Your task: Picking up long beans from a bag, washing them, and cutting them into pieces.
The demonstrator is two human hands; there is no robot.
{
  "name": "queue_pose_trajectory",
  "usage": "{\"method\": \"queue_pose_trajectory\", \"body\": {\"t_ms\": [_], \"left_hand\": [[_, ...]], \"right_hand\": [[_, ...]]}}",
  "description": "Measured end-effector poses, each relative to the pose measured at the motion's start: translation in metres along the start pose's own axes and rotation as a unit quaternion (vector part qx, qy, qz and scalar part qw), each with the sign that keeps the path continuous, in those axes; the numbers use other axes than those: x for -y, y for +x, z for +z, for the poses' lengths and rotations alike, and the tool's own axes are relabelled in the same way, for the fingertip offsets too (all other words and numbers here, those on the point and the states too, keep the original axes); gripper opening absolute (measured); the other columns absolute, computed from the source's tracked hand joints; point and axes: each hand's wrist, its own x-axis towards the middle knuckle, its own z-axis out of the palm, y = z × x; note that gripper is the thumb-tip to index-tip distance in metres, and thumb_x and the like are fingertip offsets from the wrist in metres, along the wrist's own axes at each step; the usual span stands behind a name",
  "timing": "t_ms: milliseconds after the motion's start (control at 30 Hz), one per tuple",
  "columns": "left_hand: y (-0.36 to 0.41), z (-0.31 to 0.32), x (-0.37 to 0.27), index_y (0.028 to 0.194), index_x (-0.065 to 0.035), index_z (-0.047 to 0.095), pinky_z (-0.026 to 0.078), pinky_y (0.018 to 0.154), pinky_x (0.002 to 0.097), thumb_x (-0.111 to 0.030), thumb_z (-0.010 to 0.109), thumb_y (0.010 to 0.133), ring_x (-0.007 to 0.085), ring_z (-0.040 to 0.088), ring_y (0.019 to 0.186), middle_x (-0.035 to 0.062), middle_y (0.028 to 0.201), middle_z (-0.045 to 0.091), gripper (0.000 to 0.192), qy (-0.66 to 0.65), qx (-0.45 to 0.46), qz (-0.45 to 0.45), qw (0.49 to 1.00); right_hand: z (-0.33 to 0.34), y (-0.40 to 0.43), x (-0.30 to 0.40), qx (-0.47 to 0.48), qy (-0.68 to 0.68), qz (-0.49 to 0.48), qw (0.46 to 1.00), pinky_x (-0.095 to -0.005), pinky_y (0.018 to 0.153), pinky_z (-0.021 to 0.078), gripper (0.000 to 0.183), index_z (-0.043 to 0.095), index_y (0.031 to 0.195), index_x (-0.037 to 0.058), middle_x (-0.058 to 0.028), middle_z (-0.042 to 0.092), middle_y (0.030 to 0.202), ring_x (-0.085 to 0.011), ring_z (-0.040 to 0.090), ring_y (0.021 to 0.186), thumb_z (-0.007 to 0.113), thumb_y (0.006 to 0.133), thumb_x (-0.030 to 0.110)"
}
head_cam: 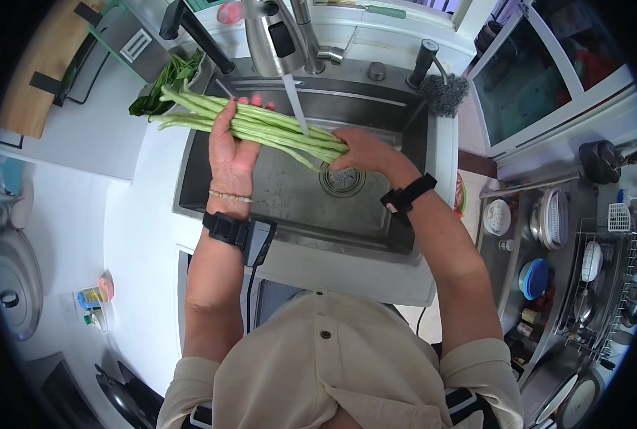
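A bundle of long green beans (275,126) lies across both hands above a stainless steel sink (297,198). My left hand (234,142) cradles the middle of the bundle from below, its fingertips showing on the far side. Around the right end of the beans, my right hand (364,150) is closed with thumb and fingers. Water (295,104) streams from the steel faucet head (275,43) onto the beans between the hands. Beneath the right hand, the round drain strainer (342,179) is partly covered.
Leafy greens (176,80) fill a container at the sink's back left corner. A black spout (206,45) rises beside them. A steel wool scrubber (444,95) hangs at the back right. Shelves with dishes (553,220) stand on the right, and a wooden cutting board (39,64) on the left.
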Motion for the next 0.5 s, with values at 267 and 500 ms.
{"method": "queue_pose_trajectory", "body": {"t_ms": [267, 500], "left_hand": [[0.001, 0.002, -0.003, 0.088, -0.0038, 0.055, 0.038, 0.102, 0.0529, -0.004, 0.056, 0.085, 0.0265, 0.058, 0.091, 0.008, 0.085, 0.059, 0.004, -0.035, 0.012, 0.005, 0.999], [-0.032, 0.002, 0.046, 0.1, -0.0025, 0.055, 0.049, 0.087, 0.0395, 0.0, 0.056, 0.08, 0.0256, 0.06, 0.093, 0.009, 0.092, 0.059, 0.021, 0.204, 0.079, -0.059, 0.974]], "right_hand": [[-0.013, -0.014, -0.027, 0.014, -0.016, 0.077, 0.997, -0.0375, 0.082, 0.047, 0.056, 0.06, 0.109, -0.0002, -0.0209, 0.063, 0.098, -0.0339, 0.061, 0.092, 0.077, 0.06, 0.021], [-0.015, -0.01, 0.021, -0.019, 0.221, -0.011, 0.975, -0.0323, 0.097, 0.0419, 0.078, 0.041, 0.136, 0.0038, -0.0194, 0.051, 0.13, -0.0245, 0.05, 0.119, 0.075, 0.069, 0.027]]}}
